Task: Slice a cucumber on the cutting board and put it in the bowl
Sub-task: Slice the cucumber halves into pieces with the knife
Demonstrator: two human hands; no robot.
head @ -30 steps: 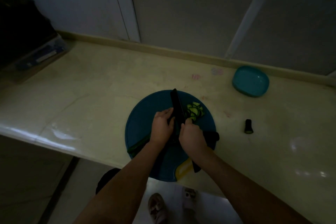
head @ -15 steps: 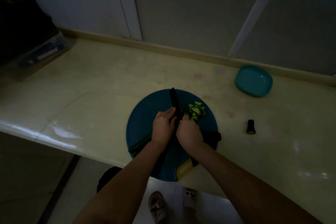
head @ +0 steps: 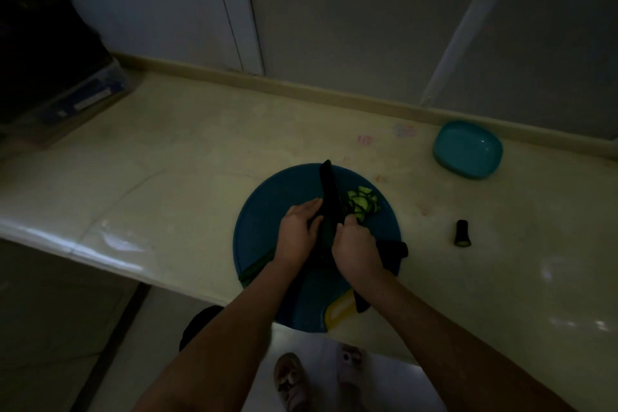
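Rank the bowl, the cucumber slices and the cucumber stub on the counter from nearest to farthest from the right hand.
1. cucumber slices, on the board just beyond the right hand.
2. cucumber stub, on the counter to its right.
3. bowl, farther back on the right.

Black knife (head: 331, 194) lost at its six o'clock end under your right hand (head: 356, 249), whatever lies beneath your left hand (head: 296, 234) too dark to tell, bulky black object (head: 43, 53) at ten o'clock cut off by the frame edge
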